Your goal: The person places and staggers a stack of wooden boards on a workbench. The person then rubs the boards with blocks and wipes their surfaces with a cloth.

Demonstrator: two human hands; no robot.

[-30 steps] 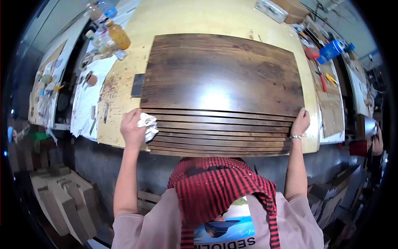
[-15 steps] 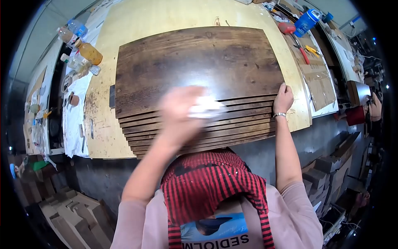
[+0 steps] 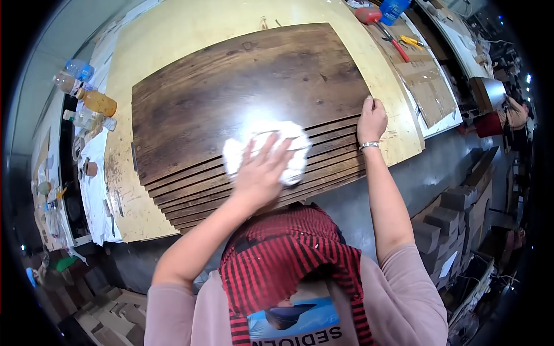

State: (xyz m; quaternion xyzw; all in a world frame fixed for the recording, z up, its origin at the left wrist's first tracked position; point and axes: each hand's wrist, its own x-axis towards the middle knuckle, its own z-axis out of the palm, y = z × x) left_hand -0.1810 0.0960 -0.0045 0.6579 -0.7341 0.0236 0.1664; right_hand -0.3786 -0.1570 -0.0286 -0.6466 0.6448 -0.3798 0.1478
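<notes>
A stack of several dark wood-grain boards (image 3: 242, 75) lies on the pale worktable (image 3: 173, 23), its near edges stepped like stairs. My left hand (image 3: 261, 173) lies with spread fingers on a crumpled white cloth (image 3: 297, 155), pressing it on the top board near its front edge. Part of the cloth is hidden under the palm. At the right end of the stack, my right hand (image 3: 371, 122), with a bracelet at the wrist, grips the top board's near right corner.
Bottles (image 3: 98, 102) stand at the left beside a white sheet (image 3: 95, 196). A red-handled tool (image 3: 398, 49), yellow pliers (image 3: 411, 41) and cardboard (image 3: 427, 86) lie at the right. Cardboard pieces (image 3: 456, 213) are stacked below. Another person (image 3: 513, 118) is at the far right.
My left hand has moved with the cloth from the stack's left end onto the top board's front part. My right hand stays at the right corner. The view has turned.
</notes>
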